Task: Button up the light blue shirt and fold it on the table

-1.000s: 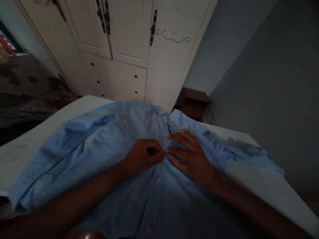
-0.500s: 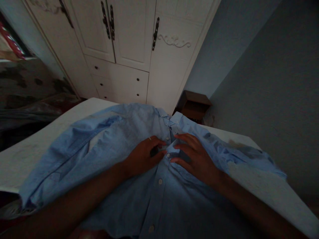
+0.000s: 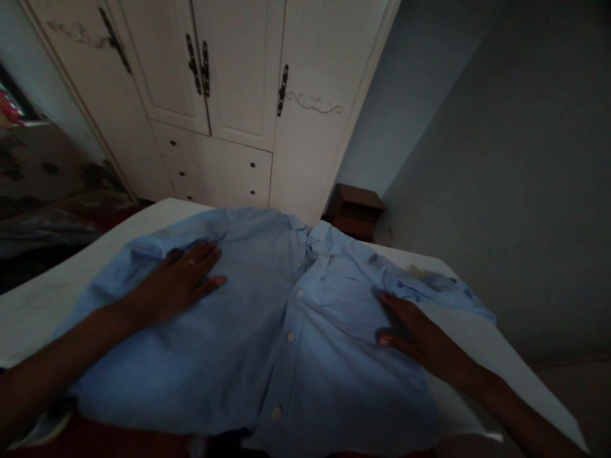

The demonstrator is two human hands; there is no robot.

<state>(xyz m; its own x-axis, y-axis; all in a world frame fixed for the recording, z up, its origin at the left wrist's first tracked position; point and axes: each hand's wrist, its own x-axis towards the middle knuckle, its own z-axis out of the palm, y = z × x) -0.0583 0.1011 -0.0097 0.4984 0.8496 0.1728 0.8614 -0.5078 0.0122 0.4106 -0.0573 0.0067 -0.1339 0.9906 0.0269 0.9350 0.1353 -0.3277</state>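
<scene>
A light blue button-up shirt (image 3: 267,343) lies front up on a white table (image 3: 48,292), collar toward the wardrobe and buttons running down its middle. My left hand (image 3: 179,283) rests flat on the shirt's left chest near the shoulder, fingers stretched out, a ring on one finger. My right hand (image 3: 413,331) lies flat on the shirt's right side near the sleeve, fingers spread. Neither hand holds anything.
A white wardrobe (image 3: 229,95) with dark handles and small drawers stands behind the table. A small brown wooden box or stand (image 3: 356,210) sits on the floor in the corner. A grey-blue wall is at the right. Dark cluttered things lie at far left.
Both hands left the button placket at the shirt's middle and slid apart, the left hand to the left, the right hand to the right. The shirt front now lies flatter.
</scene>
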